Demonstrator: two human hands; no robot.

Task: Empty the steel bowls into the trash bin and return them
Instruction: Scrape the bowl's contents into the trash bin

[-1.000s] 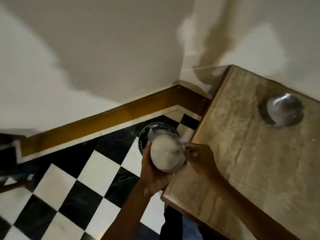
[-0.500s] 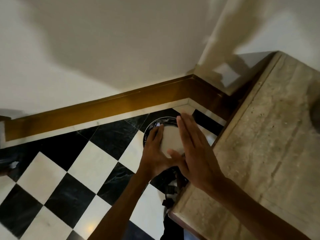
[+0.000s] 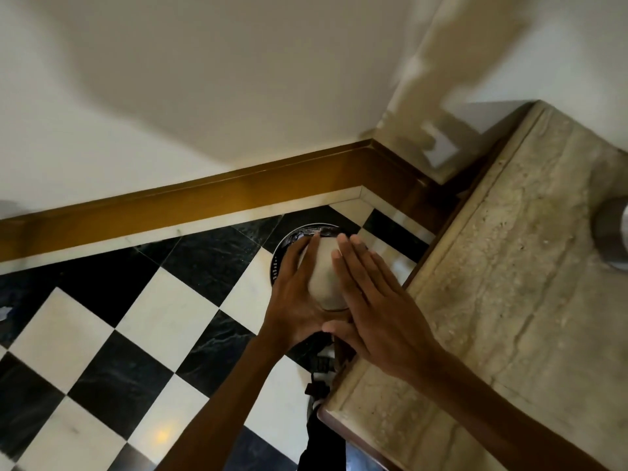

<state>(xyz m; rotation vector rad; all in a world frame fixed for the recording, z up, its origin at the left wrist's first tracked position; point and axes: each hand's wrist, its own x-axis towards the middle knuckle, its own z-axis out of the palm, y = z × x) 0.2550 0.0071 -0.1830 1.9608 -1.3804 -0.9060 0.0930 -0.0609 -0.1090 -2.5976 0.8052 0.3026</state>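
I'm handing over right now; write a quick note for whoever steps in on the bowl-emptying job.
Left hand: grip closed around the upturned steel bowl, holding it bottom-up over the trash bin on the checkered floor.
Right hand: open and flat, fingers straight, against the bowl's underside.
Second steel bowl: on the stone counter, at the right edge of view; its contents can't be seen.
Done: first bowl is tipped over the bin.
Left: return this bowl to the counter, then check and empty the second.

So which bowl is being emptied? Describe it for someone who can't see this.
Find the corner where the brown skirting meets the checkered floor; the round trash bin stands there. Upturned over it, between the left hand and flat right hand, is the steel bowl; the other bowl sits on the stone counter.
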